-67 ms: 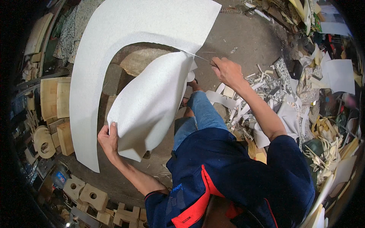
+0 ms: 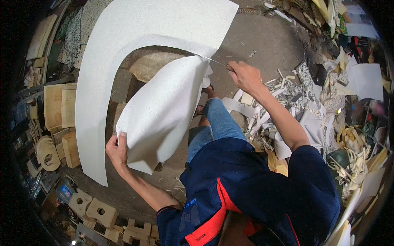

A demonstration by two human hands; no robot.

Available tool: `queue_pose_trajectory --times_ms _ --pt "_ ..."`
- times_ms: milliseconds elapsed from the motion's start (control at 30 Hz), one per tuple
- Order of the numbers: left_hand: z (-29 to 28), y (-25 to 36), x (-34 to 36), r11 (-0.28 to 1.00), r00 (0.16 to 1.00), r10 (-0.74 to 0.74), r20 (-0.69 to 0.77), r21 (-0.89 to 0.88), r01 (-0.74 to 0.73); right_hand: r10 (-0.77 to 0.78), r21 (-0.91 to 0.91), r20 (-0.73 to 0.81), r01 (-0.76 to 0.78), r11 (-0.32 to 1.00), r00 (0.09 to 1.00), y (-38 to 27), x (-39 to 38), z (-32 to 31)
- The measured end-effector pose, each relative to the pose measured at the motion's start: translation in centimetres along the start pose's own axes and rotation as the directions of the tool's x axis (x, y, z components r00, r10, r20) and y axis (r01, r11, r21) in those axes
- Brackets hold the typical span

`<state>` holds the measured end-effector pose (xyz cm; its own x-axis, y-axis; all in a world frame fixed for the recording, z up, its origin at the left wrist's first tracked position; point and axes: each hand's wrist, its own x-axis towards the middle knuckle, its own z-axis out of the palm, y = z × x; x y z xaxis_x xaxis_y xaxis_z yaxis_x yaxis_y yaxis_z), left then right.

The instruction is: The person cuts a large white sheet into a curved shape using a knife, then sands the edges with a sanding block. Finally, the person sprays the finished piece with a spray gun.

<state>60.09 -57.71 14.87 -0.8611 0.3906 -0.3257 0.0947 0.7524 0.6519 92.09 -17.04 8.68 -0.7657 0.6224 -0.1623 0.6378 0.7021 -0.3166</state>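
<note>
A large white curved sheet (image 2: 92, 102) spans the upper left, cut along its inner edge. From it a loose white flap (image 2: 160, 102) hangs, bent and creased, joined near the top. My left hand (image 2: 117, 149) pinches this flap at its lower left edge. My right hand (image 2: 246, 78) is closed on a tool with a long thin blade (image 2: 215, 61); the handle is mostly hidden by my fingers. The blade reaches to the junction of sheet and flap. Under the sheet shows a brown rough support (image 2: 145, 63); my jeans-clad legs (image 2: 217, 119) are beside the flap.
A heap of white and speckled offcuts (image 2: 289, 106) lies on the floor (image 2: 262, 37) at the right. Wooden pieces (image 2: 59, 106) stack along the left, and blocks with holes (image 2: 100, 211) sit at the lower left. More scraps and strips (image 2: 353, 164) crowd the right edge.
</note>
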Motion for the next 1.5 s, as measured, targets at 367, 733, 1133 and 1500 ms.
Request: queue_pose_trajectory --times_ms 367,733,1133,1500 --pt "0.8 -0.6 -0.2 1.0 1.0 -0.022 -0.02 0.012 0.023 0.091 -0.04 0.071 -0.088 0.995 0.993 3.8 -3.6 -1.5" --pt "-0.2 -0.2 -2.4 0.997 0.998 -0.067 0.015 0.039 0.066 0.089 -0.073 0.022 -0.088 0.993 0.996 5.5 -6.6 -2.9" --pt "-0.6 4.5 -11.3 0.968 0.946 -0.058 0.318 -0.212 0.131 0.417 0.212 0.012 -0.41 0.887 0.909 13.4 -15.5 -4.2" --pt "9.0 18.6 -20.8 0.9 0.893 0.188 0.409 -0.435 0.01 0.301 0.614 0.284 -0.414 0.672 0.91 14.9 -9.3 -5.1"
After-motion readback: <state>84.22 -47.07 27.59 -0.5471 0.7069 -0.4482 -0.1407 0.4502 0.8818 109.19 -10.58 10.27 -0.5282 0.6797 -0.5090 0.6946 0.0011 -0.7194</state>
